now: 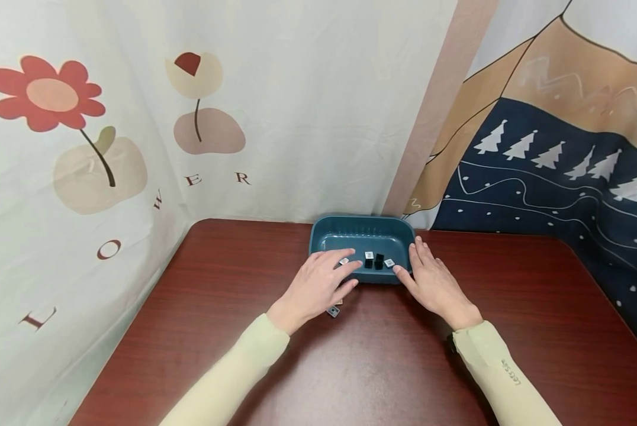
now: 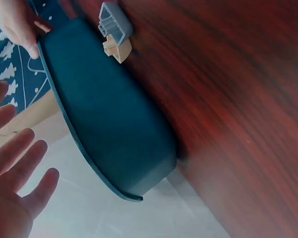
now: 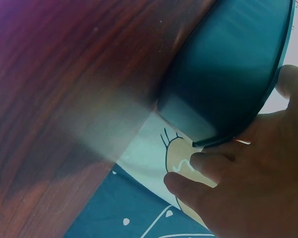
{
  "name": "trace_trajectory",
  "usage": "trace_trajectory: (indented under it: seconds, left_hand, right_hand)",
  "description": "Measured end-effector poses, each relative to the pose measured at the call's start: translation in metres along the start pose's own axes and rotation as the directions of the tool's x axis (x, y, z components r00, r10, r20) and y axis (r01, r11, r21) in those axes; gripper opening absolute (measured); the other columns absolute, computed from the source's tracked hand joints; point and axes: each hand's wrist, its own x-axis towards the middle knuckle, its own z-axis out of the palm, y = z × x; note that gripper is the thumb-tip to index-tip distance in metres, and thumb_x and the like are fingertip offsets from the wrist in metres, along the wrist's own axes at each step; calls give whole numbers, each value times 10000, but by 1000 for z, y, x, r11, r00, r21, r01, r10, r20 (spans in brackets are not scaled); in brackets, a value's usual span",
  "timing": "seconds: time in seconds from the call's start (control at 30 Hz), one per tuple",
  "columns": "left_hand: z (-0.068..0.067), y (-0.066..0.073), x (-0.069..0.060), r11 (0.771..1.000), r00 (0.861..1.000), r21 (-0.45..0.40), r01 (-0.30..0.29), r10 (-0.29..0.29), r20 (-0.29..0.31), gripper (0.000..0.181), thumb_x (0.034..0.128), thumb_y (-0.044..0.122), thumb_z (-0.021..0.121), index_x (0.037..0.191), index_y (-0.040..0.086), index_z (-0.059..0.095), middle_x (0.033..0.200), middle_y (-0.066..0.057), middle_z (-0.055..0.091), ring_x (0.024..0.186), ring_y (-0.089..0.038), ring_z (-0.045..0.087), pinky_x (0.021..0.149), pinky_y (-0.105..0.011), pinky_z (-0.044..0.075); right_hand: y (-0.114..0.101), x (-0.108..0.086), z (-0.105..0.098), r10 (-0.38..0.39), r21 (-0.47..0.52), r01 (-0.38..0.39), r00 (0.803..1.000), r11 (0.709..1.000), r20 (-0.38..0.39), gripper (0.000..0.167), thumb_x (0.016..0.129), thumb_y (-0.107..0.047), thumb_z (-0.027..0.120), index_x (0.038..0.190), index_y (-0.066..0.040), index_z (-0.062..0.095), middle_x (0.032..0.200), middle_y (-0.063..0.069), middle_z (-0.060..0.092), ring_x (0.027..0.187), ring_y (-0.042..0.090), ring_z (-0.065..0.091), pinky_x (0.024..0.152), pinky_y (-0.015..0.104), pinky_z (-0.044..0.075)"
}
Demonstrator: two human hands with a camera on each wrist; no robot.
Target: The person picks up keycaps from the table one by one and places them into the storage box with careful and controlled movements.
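A dark teal plastic basket [image 1: 361, 222] stands at the table's back edge, with several small black and white block-like pieces [image 1: 379, 261] in it. My left hand [image 1: 315, 287] hovers at its near left side, fingers spread and holding nothing. At the basket's right end is my right hand [image 1: 436, 284], its thumb at the near rim and its fairly straight fingers along the outside. A small grey hollow piece [image 2: 115, 24] and a tan one [image 2: 120, 49] lie side by side on the table in front of the basket, partly hidden by my left hand in the head view.
The reddish-brown wooden table [image 1: 372, 367] extends to both sides and toward me. Behind it hangs a pale curtain [image 1: 308, 118] with flower prints. A navy cloth with white trees [image 1: 547, 157] hangs at the right.
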Motion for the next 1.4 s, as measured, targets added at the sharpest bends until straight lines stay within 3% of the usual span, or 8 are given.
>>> trace_trajectory:
  seconds: [0.33,0.63,0.93,1.03,1.2,1.4]
  left_hand:
    - [-3,8,-14,992,991,24,-121,120,66,370,970,366,732,1303,207,718,1410,-84,628,1271,-256,612,974,-444,527]
    - [-5,14,-28,986,974,74,-152,137,179,381,983,420,705,1330,263,705,1442,-62,610,1287,-255,606,953,-415,532]
    - [-3,14,-38,988,946,98,-123,87,313,397,988,446,692,1362,311,682,1476,-61,579,1250,-247,621,908,-398,545]
    - [-2,14,-41,990,940,94,-101,64,335,413,975,457,708,1359,307,679,1436,-66,586,1170,-250,654,859,-396,557]
    - [1,14,-45,995,939,85,-57,24,344,438,964,459,724,1359,276,675,1269,-50,611,936,-208,671,746,-347,558]
    - [4,15,-46,999,947,43,32,-44,319,402,957,388,756,1311,202,714,1100,-69,613,797,-172,629,694,-310,565]
  right_hand:
    - [1,0,-1,-2,-3,2,1000,1000,2,903,1076,-604,364,1587,122,206,1693,273,67,1551,462,131,1189,650,207]
    - [1,0,-1,-2,1,2,1000,1000,2,893,1077,-594,375,1589,118,206,1696,267,63,1554,455,126,1193,645,204]
    - [1,-1,-1,-1,9,1,1000,1000,11,893,1077,-588,385,1590,119,202,1696,268,59,1556,453,118,1195,648,189]
    - [1,-1,-1,0,10,0,1000,1000,13,895,1076,-592,381,1591,118,200,1697,266,57,1556,454,118,1196,647,187]
    - [1,-1,0,0,15,-1,1000,1000,14,899,1077,-599,369,1592,117,193,1699,261,49,1559,448,109,1199,644,185]
    - [1,-1,0,-3,19,3,1000,1000,9,907,1074,-609,362,1594,115,193,1699,262,56,1559,447,114,1195,650,186]
